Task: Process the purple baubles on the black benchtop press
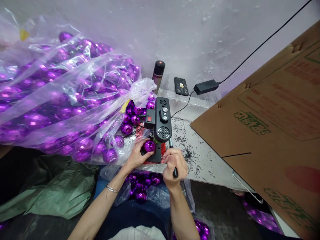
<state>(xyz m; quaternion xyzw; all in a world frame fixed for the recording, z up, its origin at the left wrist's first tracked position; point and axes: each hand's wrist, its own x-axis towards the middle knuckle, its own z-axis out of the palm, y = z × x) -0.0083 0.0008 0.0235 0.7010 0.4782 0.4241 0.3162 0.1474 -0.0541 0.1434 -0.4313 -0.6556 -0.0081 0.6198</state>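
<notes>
A purple faceted ball (pixel 149 146) is pinched between the thumb and fingers of my left hand (pixel 138 154), on the base of a small black press-like machine (pixel 163 120). The machine's head, with two round vents and a red switch on its side box, stands just above the ball. My right hand (pixel 175 165) is wrapped round the machine's lever handle (pixel 175 173), to the right of the base. More purple balls (pixel 127 128) lie loose left of the machine, beside a large clear bag (pixel 62 96) full of them.
A tall dark can (pixel 159 75), a phone (pixel 181 86) and a black power adapter (pixel 206 87) with a cable stand or lie behind the machine. Short dark bits (pixel 188 154) litter the tabletop. A large cardboard box (pixel 270 126) rises at the right. More balls (pixel 141 194) sit in plastic on my lap.
</notes>
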